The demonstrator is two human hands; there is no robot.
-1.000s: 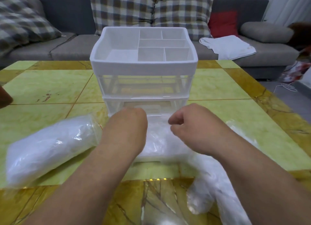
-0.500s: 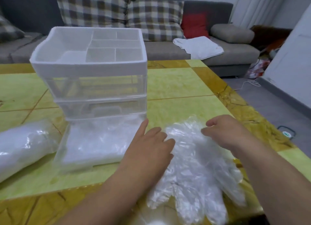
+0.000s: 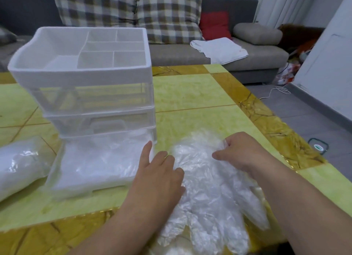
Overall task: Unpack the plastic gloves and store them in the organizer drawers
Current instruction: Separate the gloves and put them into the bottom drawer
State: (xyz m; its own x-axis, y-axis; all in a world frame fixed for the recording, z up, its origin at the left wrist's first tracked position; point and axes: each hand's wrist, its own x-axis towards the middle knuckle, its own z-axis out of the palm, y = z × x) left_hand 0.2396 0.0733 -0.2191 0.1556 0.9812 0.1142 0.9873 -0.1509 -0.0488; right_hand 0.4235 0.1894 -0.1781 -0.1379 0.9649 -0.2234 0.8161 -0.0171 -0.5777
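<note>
Left hand (image 3: 160, 174) lies palm down w/ fingers nearly straight and a bit spread, holding nothing; its middle fingertips rest on the left edge of the glove pile (image 3: 209, 190), index pointing fwd just beside the right side of the pulled-out bottom drawer (image 3: 57, 180); forearm comes in from the bottom, angled to the right. Right hand (image 3: 242, 153) is curled, fingers pinching crinkled clear plastic at the far edge of the pile; wrist over the pile, forearm running in from the lower right. Pile sits on the yellow-green table (image 3: 190, 94), right of the organizer (image 3: 85, 73); the drawer holds more clear gloves; a sealed pack (image 3: 17, 167) lies left of the drawer, near it.
</note>
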